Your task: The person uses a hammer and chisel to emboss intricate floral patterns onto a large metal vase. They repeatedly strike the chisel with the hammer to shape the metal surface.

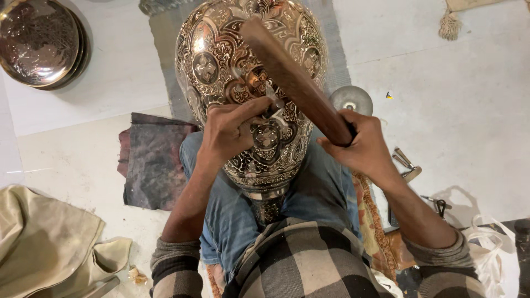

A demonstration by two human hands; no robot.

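Engraved brass vase [243, 72] on the lap: left hand [229, 129] fingers pinch a chisel [271, 105], right hand [359, 144] grips a wooden mallet [295, 77].

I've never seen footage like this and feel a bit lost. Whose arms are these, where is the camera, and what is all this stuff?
The single picture comes from a camera worn on a person's head, looking down at their own lap and bare hands. A large engraved metal vase lies across their jeans. The left hand pinches a thin tool, mostly hidden, against the vase. The right hand grips a wooden mallet raised over it. On the floor lie stacked metal plates far left, a dark cloth, a beige cloth and small metal tools at right.
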